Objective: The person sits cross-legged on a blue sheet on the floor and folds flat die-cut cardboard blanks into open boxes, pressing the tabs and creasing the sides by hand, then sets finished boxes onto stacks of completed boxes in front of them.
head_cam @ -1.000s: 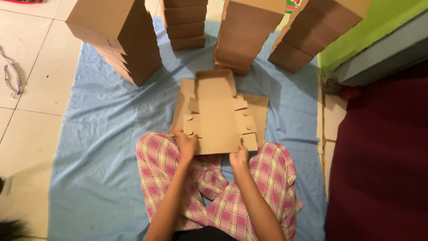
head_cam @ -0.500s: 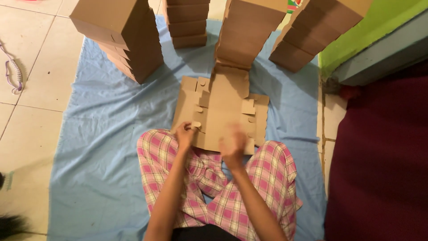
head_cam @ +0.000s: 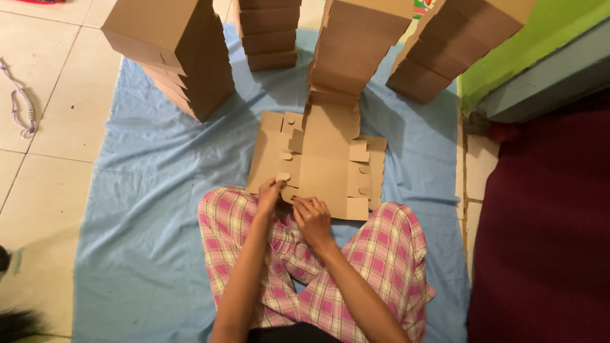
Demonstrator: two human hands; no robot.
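- A flat, unfolded cardboard box blank [head_cam: 321, 166] lies on a blue sheet [head_cam: 146, 209] spread over the tiled floor [head_cam: 44, 114], just in front of the person's crossed legs in pink plaid trousers [head_cam: 381, 254].
- The left hand [head_cam: 270, 194] is at the near left corner of the blank, its fingers [head_cam: 274, 185] pressed together and pinching a small rounded tab at the edge.
- The right hand [head_cam: 311, 219] rests just beside the left one on the near edge of the blank, its fingers [head_cam: 304, 203] curled and touching the cardboard; whether they grip a flap or only press on it cannot be told.
- Beyond the blank stand four stacks of folded cardboard boxes: one stack [head_cam: 175, 54] to the far left of it, a second [head_cam: 267, 32] behind it and slightly left, a third [head_cam: 356, 47] right at its far edge, a fourth [head_cam: 451, 47] to the far right.
- The third stack touches or overlaps the blank's far flap, so that end is hemmed in.
- Right of the blank, past the sheet's edge, lie a dark red mat [head_cam: 546, 222], a grey ledge [head_cam: 546, 76] and a green wall [head_cam: 527, 44].
- Well left of the blank, a coiled purple cord [head_cam: 22, 105] lies on the tiles.
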